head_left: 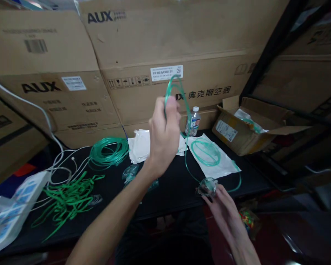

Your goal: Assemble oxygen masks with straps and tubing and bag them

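Observation:
Raised in the middle of the view, my left hand is closed around clear green tubing, which loops above the thumb. From there the tubing runs down to a transparent plastic mask, near the table's front edge. My right hand has its fingers closed on the mask's right side. More green tubing lies coiled on a white packaging bag behind that hand. Another clear mask-like piece rests on the black table, partly behind my left forearm.
Left on the table are a large coil of green tubing, tangled green cords and a white power strip. White bags, a water bottle and an open carton stand towards the back, before stacked cardboard boxes.

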A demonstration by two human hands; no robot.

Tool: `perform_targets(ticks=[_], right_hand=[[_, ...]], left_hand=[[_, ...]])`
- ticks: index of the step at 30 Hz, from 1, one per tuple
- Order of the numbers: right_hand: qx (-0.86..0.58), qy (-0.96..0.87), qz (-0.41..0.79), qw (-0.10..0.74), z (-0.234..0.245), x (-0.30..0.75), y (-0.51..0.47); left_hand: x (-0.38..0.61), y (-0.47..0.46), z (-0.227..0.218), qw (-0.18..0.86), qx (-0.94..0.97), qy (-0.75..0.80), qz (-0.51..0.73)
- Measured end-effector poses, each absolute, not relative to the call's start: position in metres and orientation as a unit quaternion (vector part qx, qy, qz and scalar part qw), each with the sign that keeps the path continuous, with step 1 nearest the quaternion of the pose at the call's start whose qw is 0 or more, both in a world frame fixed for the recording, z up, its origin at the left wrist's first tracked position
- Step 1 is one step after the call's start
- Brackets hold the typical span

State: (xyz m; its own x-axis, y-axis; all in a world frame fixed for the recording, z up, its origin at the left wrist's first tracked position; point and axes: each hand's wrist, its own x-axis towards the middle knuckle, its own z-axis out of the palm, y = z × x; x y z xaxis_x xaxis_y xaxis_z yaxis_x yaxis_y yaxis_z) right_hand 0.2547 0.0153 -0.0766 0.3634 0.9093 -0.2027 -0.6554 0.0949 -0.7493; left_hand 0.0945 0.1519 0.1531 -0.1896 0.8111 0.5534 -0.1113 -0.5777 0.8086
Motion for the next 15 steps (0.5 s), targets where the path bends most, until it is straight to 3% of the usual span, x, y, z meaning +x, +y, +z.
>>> perform_targets(ticks=[4, 15], right_hand=[[-0.408, -0.192, 0.516, 0.729, -0.075, 0.256, 0.021], [-0.416, -0.219, 0.545, 0.694, -0.078, 0.251, 0.025]], left_hand=[[0.091, 0.144, 0.085, 0.431, 0.483, 0.327, 0.689], [0.109, 0.109, 0.002, 0.691, 0.363, 0.262, 0.568]])
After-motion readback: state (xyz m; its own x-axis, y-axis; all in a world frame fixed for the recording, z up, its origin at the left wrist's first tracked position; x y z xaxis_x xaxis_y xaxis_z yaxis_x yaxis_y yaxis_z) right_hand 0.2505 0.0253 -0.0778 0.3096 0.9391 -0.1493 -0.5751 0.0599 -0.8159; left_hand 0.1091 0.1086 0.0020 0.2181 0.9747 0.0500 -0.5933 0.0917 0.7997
